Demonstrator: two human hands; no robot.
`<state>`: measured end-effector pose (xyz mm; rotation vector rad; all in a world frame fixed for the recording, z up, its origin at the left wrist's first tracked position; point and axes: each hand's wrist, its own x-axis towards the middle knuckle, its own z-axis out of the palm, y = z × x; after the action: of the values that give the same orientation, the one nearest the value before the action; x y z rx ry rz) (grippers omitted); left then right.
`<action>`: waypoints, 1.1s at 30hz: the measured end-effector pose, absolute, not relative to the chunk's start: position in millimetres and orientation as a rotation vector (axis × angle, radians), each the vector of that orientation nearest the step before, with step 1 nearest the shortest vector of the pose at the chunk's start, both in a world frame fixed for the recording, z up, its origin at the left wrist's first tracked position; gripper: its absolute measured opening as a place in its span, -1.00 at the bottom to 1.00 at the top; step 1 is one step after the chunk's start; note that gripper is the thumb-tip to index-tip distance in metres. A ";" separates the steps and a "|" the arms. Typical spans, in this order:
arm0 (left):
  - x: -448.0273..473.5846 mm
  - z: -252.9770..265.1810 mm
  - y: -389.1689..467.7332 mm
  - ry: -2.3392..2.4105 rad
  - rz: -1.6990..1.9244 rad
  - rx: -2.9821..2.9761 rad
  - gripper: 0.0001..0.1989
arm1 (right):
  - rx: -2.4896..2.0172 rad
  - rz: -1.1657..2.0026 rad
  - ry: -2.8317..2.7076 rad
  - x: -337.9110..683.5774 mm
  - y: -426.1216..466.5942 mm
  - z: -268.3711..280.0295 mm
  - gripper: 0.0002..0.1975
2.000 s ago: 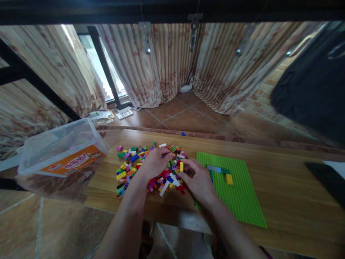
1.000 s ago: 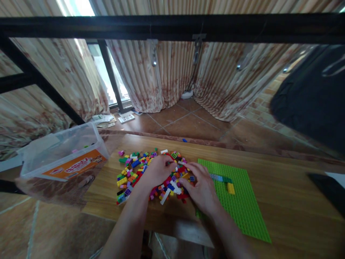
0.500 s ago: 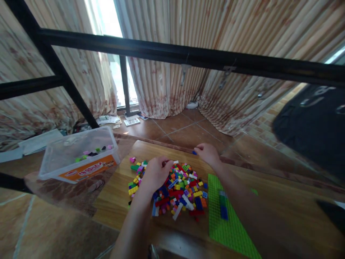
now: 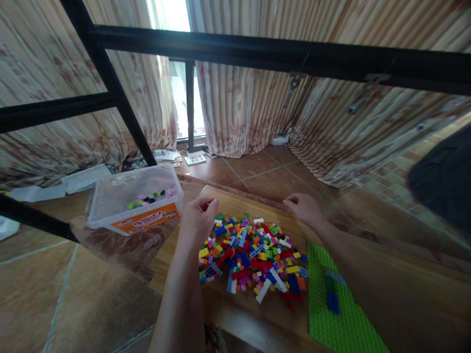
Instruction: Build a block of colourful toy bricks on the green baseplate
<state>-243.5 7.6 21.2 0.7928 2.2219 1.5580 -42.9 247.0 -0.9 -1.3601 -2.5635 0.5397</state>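
Note:
A pile of small multicoloured building bricks (image 4: 261, 257) is spread over the wooden table (image 4: 253, 321). My left hand (image 4: 198, 218) hovers at the pile's left far edge, its thumb and fingertips pinched; anything in them is hidden. Past the pile's far right side, my right hand (image 4: 303, 207) is raised with its fingers pinched together, and I cannot make out a brick between them. Under my right forearm lies a green studded baseplate (image 4: 318, 318). A blue brick (image 4: 332, 300) sits on it in line with green and grey ones, partly covered by the arm.
A clear plastic bin with an orange label (image 4: 145, 220) stands left of the table, a few bricks inside. A black metal frame (image 4: 235, 49) crosses in front of the curtains (image 4: 235, 108). Papers (image 4: 86, 177) lie on the tiled floor, and a dark object (image 4: 441, 181) is at right.
My left hand has moved left and away from the middle of the pile. The blue brick at my right fingertips no longer shows. The camera view has shifted left.

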 end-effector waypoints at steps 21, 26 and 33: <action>-248.1 39.2 -7.3 2.081 1.854 0.558 -0.79 | -0.572 0.450 -3.040 -135.4 88.2 5.4 -0.78; -249.8 38.5 -8.1 2.050 1.867 0.582 -0.80 | -0.541 0.462 -3.031 -131.1 80.8 17.3 -0.84; -229.7 39.9 5.3 2.053 1.754 0.725 -0.80 | -0.876 0.927 -2.495 -19.1 65.9 32.6 -0.84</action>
<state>-229.7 5.3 39.9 0.7250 2.0526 1.7539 -19.1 65.9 32.6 -0.8759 -2.4953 0.9271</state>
